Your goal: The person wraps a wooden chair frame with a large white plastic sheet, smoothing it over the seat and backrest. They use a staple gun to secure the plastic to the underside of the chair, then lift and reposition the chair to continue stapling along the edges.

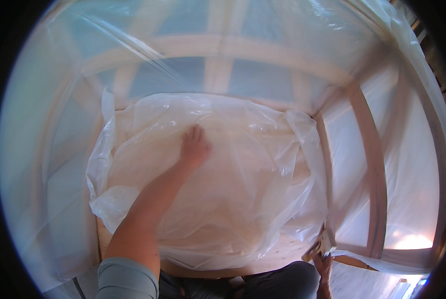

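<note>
My left hand (196, 145) reaches over the middle of a loose clear plastic sheet (223, 184), its fingers stretched forward and slightly blurred. The hand appears to lie flat on the film, which is wrinkled and bunched at its edges. Beneath the sheet is a pale wooden board (293, 244), bare along its near right side. At the lower right, beside my knee, my right hand (324, 264) is closed around a small hand tool (323, 244), tan and dark. The tool's exact kind is too small to make out.
A wooden frame with upright posts (370, 164) and a far rail (208, 46) surrounds the board. Translucent plastic film (43, 149) covers it at the left, back and right. My knees (288, 280) are at the near edge.
</note>
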The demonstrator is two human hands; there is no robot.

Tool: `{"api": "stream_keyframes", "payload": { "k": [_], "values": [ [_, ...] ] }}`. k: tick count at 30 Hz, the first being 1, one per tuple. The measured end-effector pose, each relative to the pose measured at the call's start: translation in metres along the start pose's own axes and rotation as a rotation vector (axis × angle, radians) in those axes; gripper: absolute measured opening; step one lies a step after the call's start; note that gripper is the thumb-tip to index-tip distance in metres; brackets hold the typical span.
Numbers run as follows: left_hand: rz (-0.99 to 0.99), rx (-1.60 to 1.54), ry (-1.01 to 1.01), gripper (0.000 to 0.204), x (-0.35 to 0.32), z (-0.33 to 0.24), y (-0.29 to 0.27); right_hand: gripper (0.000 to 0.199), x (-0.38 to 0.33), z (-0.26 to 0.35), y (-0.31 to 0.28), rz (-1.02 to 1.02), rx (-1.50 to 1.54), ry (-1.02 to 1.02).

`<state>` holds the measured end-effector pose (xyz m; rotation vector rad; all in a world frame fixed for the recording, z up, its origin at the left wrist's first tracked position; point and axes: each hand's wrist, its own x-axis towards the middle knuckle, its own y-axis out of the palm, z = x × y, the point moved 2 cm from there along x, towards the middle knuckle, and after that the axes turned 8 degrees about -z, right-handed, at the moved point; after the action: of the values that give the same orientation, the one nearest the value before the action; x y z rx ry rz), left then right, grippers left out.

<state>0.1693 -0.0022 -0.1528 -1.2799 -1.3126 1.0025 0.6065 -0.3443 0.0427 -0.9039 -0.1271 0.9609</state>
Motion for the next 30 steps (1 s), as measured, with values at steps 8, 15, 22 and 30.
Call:
{"api": "stream_keyframes", "payload": {
  "k": [8, 15, 22, 30],
  "values": [
    [-0.042, 0.031, 0.006, 0.072, -0.004, -0.001, 0.002, 0.041, 0.122, 0.199, 0.167, 0.516, 0.204, -0.295],
    [-0.070, 0.022, 0.002, 0.071, -0.006, 0.003, 0.017, 0.047, 0.183, 0.301, 0.330, 0.544, -0.138, -0.452],
    [-0.139, -0.082, 0.001, 0.070, -0.008, 0.003, 0.011, 0.039, 0.222, 0.355, 0.413, 0.606, -0.346, -0.515],
    [-0.114, -0.079, 0.003, 0.070, -0.007, -0.002, -0.004, 0.043, 0.226, 0.354, 0.428, 0.416, -0.612, -0.850]
  ]
}}
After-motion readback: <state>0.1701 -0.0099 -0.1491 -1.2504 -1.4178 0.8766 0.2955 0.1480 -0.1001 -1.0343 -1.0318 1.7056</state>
